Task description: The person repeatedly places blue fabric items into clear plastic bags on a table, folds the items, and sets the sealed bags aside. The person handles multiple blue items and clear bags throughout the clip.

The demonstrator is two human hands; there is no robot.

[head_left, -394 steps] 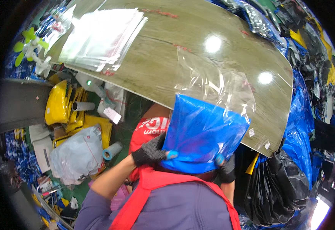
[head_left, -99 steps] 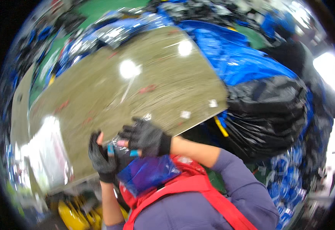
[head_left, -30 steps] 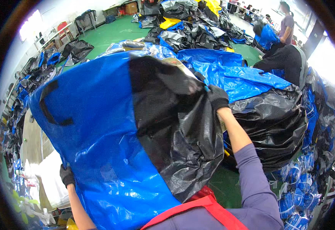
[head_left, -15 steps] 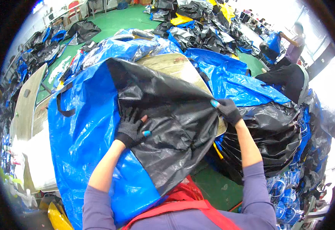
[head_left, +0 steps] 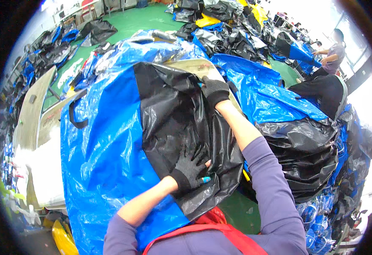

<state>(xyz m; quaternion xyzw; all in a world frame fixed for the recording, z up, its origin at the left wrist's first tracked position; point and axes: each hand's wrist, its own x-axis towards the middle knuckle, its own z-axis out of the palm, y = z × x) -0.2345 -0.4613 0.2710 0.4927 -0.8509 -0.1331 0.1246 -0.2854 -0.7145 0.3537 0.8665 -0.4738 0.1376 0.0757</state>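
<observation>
A large blue-and-black woven plastic bag (head_left: 109,140) lies spread over a wood-grain tabletop (head_left: 194,68), with a black strap handle (head_left: 76,117) on its blue side. My left hand (head_left: 190,168), in a dark grey glove with the thumb tip bare to a blue covering, rests flat on the black part with its fingers spread. Farther off and to the right, my right hand (head_left: 215,91), gloved alike, grips the black sheet near its far edge, its fingers partly hidden. Between the two hands the black sheet is bunched into folds.
To the right stands a bulky heap of blue and black sheeting (head_left: 296,157). More piled bags (head_left: 237,42) lie on the green floor ahead. Another person (head_left: 332,55) handles a blue bag at the far right. A second tabletop (head_left: 31,110) is at left.
My right hand has moved left and away from me, drawing the black sheet's right edge inward into folds. My left hand has slid right and nearer across the black part.
</observation>
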